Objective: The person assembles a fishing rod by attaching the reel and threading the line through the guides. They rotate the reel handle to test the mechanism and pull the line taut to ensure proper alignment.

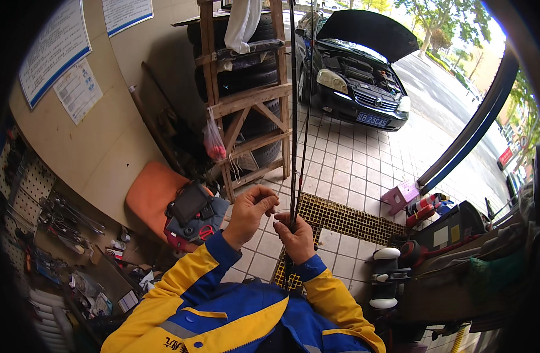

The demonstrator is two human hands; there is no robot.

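Observation:
Two thin black lengths, looking like parts of a fishing rod (pixel 294 147), run upright in front of me from the top of the view down to my right hand (pixel 297 240). The fingers of that hand are closed around the rod, and a dark lower part shows beneath it. A small red mark sits on one length just above the hand. My left hand (pixel 253 213) is beside it, thumb and forefinger pinched together. Whatever it pinches is too thin or small to make out. The fingertips of both hands are close but apart.
A wooden ladder (pixel 246 108) stands ahead before stacked tires (pixel 264 73). Beyond is a black car (pixel 358 76) with its hood up. An orange chair (pixel 146 191) holding tools is at left, a purple stool (pixel 399 197) at right. Yellow grating (pixel 346 217) crosses the tiled floor.

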